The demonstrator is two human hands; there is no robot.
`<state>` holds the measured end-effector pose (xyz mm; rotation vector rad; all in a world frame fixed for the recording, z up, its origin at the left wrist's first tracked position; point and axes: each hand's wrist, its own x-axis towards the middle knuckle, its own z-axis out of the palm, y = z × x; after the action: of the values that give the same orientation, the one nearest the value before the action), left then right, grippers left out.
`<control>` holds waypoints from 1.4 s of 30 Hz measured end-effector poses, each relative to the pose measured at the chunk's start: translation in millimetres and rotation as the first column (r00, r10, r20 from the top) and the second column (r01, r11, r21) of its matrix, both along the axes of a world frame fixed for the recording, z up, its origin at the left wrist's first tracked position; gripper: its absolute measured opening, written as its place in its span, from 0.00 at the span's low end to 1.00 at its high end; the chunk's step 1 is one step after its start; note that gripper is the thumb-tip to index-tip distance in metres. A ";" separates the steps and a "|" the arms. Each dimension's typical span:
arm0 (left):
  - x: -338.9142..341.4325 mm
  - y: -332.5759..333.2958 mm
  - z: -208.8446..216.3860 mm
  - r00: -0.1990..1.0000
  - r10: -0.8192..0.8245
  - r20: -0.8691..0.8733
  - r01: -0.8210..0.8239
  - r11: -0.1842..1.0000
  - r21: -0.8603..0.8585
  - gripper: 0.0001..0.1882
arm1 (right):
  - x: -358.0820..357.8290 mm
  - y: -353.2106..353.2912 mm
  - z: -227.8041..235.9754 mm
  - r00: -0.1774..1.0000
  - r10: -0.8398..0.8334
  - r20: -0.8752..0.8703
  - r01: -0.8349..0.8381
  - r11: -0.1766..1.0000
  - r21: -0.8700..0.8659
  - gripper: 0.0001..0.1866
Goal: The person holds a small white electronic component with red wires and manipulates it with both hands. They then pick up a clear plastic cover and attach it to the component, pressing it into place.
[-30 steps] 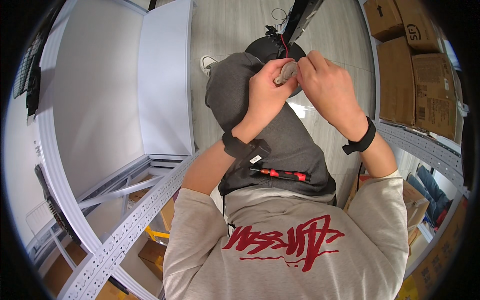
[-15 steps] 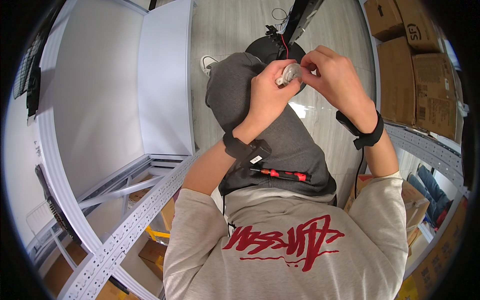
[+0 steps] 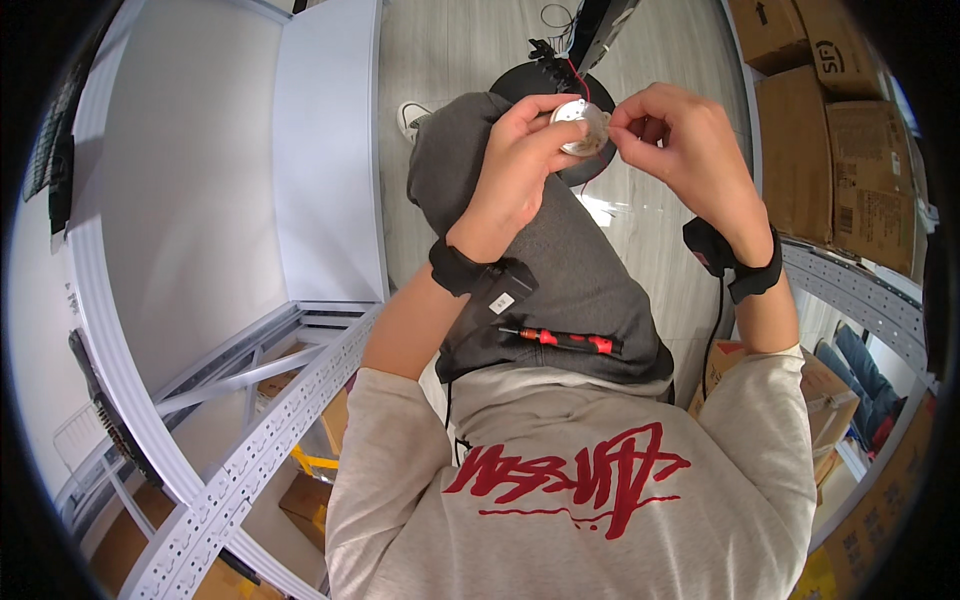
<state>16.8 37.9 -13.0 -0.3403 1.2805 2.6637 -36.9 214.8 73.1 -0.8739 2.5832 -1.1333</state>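
Note:
My left hand [image 3: 525, 155] is closed on a small round silver disc-shaped part [image 3: 588, 137], its thumb across the shiny face. A red wire [image 3: 580, 80] runs down to the part's far edge. At the right rim of the part, the thumb and fingertips of my right hand [image 3: 675, 130] are pinched together. Whatever sits between those fingertips is too small to make out. Across my lap lies a red and black screwdriver [image 3: 565, 341], its tip pointing left.
Beyond my hands stands a round black base [image 3: 518, 82] with a dark upright post [image 3: 603, 30]. A metal rack [image 3: 250, 460] is on the left. Cardboard boxes [image 3: 795, 150] are stacked on the right-hand shelf.
The disc-shaped part has turned so that its silver face shows more, and has risen slightly away from me. Both wrists have moved outward a little; my right fingers still pinch at its edge.

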 end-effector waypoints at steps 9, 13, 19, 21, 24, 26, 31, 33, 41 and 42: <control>2.0 0.3 7.6 0.999 0.034 0.037 -0.035 0.999 0.018 0.18 | 12.2 -5.7 -24.2 0.998 0.046 0.043 -0.044 0.997 -0.058 0.05; 2.4 0.6 7.1 0.998 0.042 0.039 -0.042 0.999 -0.003 0.18 | 13.8 -8.6 -32.4 0.999 0.051 0.012 -0.050 0.994 -0.097 0.05; 2.5 0.7 4.3 0.997 0.066 0.037 -0.066 0.998 0.013 0.17 | 17.0 -14.2 -44.0 0.986 0.060 -0.153 -0.076 0.992 -0.102 0.06; 2.3 0.4 3.5 0.997 0.067 0.030 -0.068 0.997 0.041 0.16 | 19.5 -15.3 -43.6 0.977 0.053 -0.204 -0.075 0.992 -0.099 0.07; 2.9 0.0 5.7 0.997 0.063 0.045 -0.064 0.998 0.019 0.16 | 21.5 -16.5 -44.0 0.964 0.053 -0.262 -0.077 0.994 -0.083 0.07; 3.3 0.4 5.7 0.997 0.068 0.041 -0.069 0.997 0.029 0.16 | 21.1 -17.0 -46.8 0.962 0.046 -0.268 -0.074 0.993 -0.096 0.07; 3.6 -0.2 4.8 0.997 0.071 0.034 -0.073 0.996 0.046 0.17 | 18.9 -19.5 -47.6 0.968 0.046 -0.246 -0.076 0.990 -0.115 0.08; 3.0 -1.8 2.3 0.997 0.071 0.034 -0.073 0.995 0.072 0.16 | 17.6 -19.6 -48.1 0.973 0.054 -0.222 -0.085 0.987 -0.134 0.08; 3.7 -0.8 2.2 0.994 0.104 0.044 -0.108 0.990 0.091 0.15 | 14.1 -16.5 -51.2 0.983 0.091 -0.160 -0.116 0.982 -0.150 0.08; 3.7 -0.5 1.4 0.994 0.101 0.041 -0.104 0.991 0.085 0.15 | 14.0 -16.1 -51.6 0.984 0.094 -0.153 -0.117 0.982 -0.148 0.07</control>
<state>20.5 37.4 -11.6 -0.4517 1.1624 2.7746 -22.9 198.7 21.5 -1.1553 2.5502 -1.3007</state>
